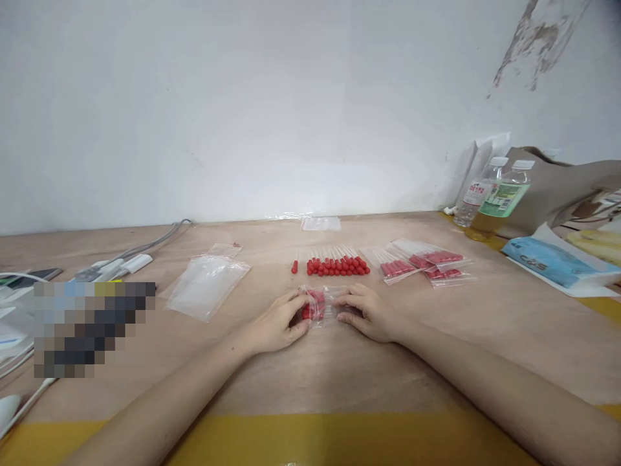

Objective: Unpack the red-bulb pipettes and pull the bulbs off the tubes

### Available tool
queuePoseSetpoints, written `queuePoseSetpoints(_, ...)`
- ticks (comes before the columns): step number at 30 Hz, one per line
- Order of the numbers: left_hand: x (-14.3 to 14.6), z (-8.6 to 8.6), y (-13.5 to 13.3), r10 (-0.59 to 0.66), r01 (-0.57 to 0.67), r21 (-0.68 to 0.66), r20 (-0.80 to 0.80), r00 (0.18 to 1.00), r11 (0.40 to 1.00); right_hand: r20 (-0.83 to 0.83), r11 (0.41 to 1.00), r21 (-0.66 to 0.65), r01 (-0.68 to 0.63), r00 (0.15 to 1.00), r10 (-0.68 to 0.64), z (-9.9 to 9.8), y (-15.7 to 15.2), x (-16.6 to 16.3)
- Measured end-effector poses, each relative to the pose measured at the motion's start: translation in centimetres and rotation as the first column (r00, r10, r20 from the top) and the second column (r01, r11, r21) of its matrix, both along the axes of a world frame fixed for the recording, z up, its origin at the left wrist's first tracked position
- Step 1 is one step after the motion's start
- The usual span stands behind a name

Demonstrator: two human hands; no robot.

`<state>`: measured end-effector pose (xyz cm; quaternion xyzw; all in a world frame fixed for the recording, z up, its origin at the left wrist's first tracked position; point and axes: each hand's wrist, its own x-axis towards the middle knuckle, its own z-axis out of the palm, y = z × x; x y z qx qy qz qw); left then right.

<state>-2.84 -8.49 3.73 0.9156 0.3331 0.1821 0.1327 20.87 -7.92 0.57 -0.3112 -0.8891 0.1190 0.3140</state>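
A small clear zip bag with red-tipped pieces in it lies flat on the table between my two hands. My left hand grips its left end, fingers curled over the red tips. At the bag's other end, the fingers of my right hand are bent and pinch the clear plastic. Just beyond lies a row of white sticks with red tips. One red-tipped stick sits apart on the row's left.
Filled bags overlap on the right; flat unfilled bags lie on the left. Another white bag is near the wall. Bottles and a blue tissue pack stand far right. Cables and a blurred-out item occupy the left.
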Motion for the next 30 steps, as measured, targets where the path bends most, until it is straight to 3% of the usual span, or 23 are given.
queuePoseSetpoints(4,0.1,0.3,-0.1,-0.028,0.031,-0.051,0.055,0.998,0.998,-0.011,0.999,-0.033,-0.023,1.0,0.022,0.4,0.0,0.0)
queuePoseSetpoints(14,-0.1,0.2,0.2,-0.079,0.083,-0.035,0.107,0.991,0.996,0.012,1.0,-0.031,0.004,1.0,-0.004,0.3,-0.1,-0.1)
queuePoseSetpoints(17,-0.6,-0.1,0.6,-0.028,0.034,-0.042,0.141,0.99,0.999,0.017,0.999,-0.041,0.014,1.0,-0.013,0.3,0.0,0.0)
queuePoseSetpoints(24,-3.1,0.4,1.7,0.112,-0.067,-0.215,0.204,0.973,0.974,-0.017,0.995,-0.083,0.052,0.998,-0.053,0.0,0.2,0.0)
queuePoseSetpoints(30,-6.1,1.7,3.5,0.273,-0.153,-0.426,0.238,0.932,0.892,-0.011,0.991,-0.118,0.058,0.998,-0.06,0.3,0.1,0.2)
